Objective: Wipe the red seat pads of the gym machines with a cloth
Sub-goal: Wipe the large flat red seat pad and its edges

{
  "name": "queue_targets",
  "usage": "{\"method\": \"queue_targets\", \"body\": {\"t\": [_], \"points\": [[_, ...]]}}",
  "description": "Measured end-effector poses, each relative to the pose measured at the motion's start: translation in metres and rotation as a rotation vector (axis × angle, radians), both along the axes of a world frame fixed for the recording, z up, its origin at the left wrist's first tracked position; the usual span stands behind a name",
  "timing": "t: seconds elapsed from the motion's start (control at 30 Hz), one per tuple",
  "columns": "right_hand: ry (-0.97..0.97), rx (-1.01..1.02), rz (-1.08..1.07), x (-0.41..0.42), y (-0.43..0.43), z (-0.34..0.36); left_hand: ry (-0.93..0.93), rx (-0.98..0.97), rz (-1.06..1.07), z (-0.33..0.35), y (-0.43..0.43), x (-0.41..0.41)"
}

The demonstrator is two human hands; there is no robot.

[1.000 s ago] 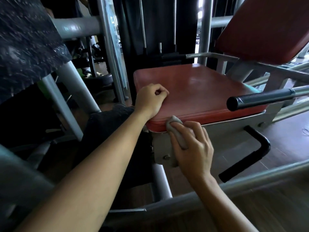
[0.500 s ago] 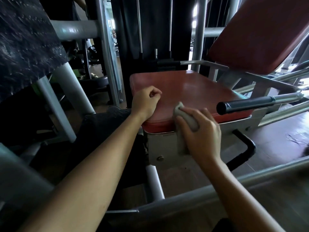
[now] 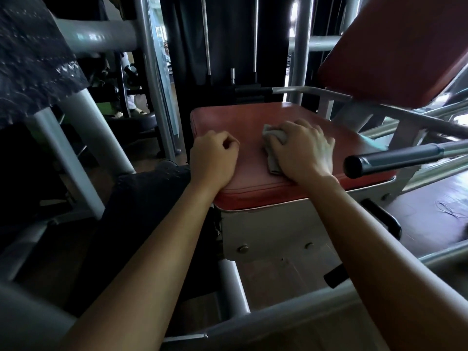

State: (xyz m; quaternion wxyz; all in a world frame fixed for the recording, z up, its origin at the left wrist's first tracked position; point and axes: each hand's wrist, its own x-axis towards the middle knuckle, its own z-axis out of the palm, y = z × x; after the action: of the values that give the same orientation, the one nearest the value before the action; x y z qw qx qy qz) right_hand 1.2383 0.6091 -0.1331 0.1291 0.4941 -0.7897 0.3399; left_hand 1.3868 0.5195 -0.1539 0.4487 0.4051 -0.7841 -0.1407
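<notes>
The red seat pad (image 3: 253,117) of a gym machine lies in the middle of the head view, on a grey metal base (image 3: 273,231). My right hand (image 3: 304,150) lies on top of the pad, fingers curled over a bunched grey cloth (image 3: 272,138) and pressing it onto the surface. Part of the cloth sticks out to the left of the fingers. Curled into a loose fist and holding nothing, my left hand (image 3: 214,158) rests on the pad's front left corner. A red backrest pad (image 3: 395,46) tilts up at the upper right.
A black-gripped handle bar (image 3: 385,160) juts in from the right beside my right hand. A second black handle (image 3: 390,224) hangs lower. The dark weight stack (image 3: 228,46) stands behind the seat. Grey frame tubes (image 3: 253,323) cross the foreground. A black textured pad (image 3: 30,59) fills the upper left.
My right hand has carried the cloth from the seat's front edge up onto the top of the pad. The left hand has stayed on the front left corner.
</notes>
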Motion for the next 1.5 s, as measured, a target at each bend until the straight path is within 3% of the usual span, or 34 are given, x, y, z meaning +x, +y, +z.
{"method": "queue_targets", "body": {"t": [0.6, 0.77, 0.9, 1.0, 1.13, 1.3, 1.5], "points": [[0.011, -0.156, -0.018, -0.006, -0.005, -0.013, 0.085, 0.029, -0.053, -0.005, 0.008, 0.004], [-0.044, -0.013, -0.004, 0.001, 0.001, -0.005, 0.027, 0.024, -0.001, -0.004, 0.009, 0.005], [0.009, 0.204, -0.057, 0.010, 0.000, 0.018, -0.144, 0.070, 0.053, 0.008, 0.017, 0.006], [-0.080, 0.530, -0.024, 0.009, -0.007, 0.050, -0.383, 0.151, 0.014, 0.033, 0.019, 0.010], [-0.281, 0.797, 0.062, 0.005, -0.006, 0.119, -0.617, 0.478, -0.056, 0.109, 0.027, 0.024], [-0.340, 0.799, 0.178, 0.011, 0.037, 0.247, -0.674, 0.479, -0.049, 0.228, 0.057, 0.058], [-0.403, 0.643, 0.301, 0.022, 0.096, 0.416, -0.698, 0.391, -0.007, 0.384, 0.111, 0.084]]}}
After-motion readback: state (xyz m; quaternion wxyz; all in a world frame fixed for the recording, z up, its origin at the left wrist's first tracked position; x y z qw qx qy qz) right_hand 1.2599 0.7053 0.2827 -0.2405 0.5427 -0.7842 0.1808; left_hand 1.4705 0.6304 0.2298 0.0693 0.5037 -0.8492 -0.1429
